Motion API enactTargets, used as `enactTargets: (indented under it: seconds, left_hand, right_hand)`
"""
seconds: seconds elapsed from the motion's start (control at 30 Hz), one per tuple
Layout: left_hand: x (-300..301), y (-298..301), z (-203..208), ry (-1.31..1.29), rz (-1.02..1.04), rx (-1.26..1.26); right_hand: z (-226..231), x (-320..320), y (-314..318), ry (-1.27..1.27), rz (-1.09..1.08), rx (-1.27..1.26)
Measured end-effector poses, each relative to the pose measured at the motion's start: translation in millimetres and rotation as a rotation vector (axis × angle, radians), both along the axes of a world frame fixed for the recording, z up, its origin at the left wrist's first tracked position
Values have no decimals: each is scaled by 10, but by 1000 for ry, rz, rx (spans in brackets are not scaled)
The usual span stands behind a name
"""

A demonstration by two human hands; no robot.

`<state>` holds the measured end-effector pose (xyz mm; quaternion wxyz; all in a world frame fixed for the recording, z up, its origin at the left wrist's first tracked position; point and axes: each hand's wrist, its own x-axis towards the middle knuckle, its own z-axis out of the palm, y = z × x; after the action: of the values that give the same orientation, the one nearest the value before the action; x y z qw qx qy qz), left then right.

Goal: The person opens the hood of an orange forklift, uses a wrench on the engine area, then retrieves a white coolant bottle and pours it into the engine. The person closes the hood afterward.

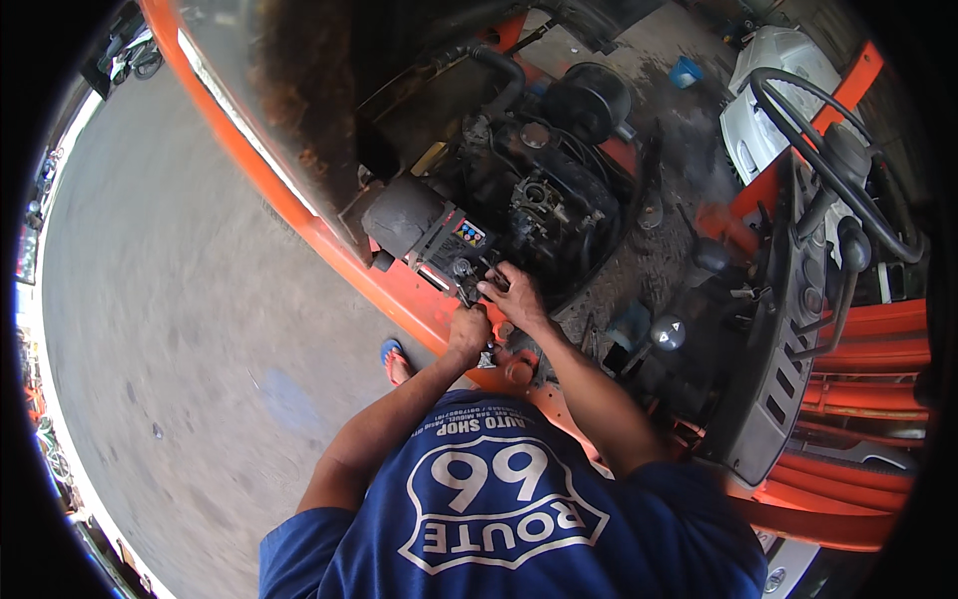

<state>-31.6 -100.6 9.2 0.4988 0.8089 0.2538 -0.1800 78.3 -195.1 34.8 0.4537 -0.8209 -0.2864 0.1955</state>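
Note:
My left hand is closed in a fist at the near end of a dark battery. A small metal piece shows at the top of that fist, most of it hidden, so its kind is unclear. Just to the right, my right hand has its fingers bent and drawn together by the battery's near corner. Whatever is between those fingertips is too small to make out. A round metal fitting sits on the battery just beyond both hands. Grey cloth-like material covers the battery's far-left part.
A greasy engine with a round black air-cleaner housing fills the orange vehicle frame. To the right stand a steering wheel and levers. A raised panel overhangs the far left. A blue bucket stands beyond.

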Motion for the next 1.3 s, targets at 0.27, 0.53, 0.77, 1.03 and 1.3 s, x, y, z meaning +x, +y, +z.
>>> enactTargets:
  seconds: [0.27,0.53,0.77,1.03,1.3]
  left_hand:
    - [-32,-22,312,-42,748,-682]
    - [-51,-18,187,-82,579,-545]
    - [-72,-16,119,-139,479,-477]
    - [-73,-5,-41,-198,389,-409]
    - [-55,47,48,90,734,-767]
  right_hand:
    - [-113,-138,203,-151,-73,-63]
    - [-31,-71,109,-176,-37,-158]
    - [11,127,-104,254,21,-83]
    - [62,128,-92,214,-48,-120]
    - [18,-9,-80,10,122,-69]
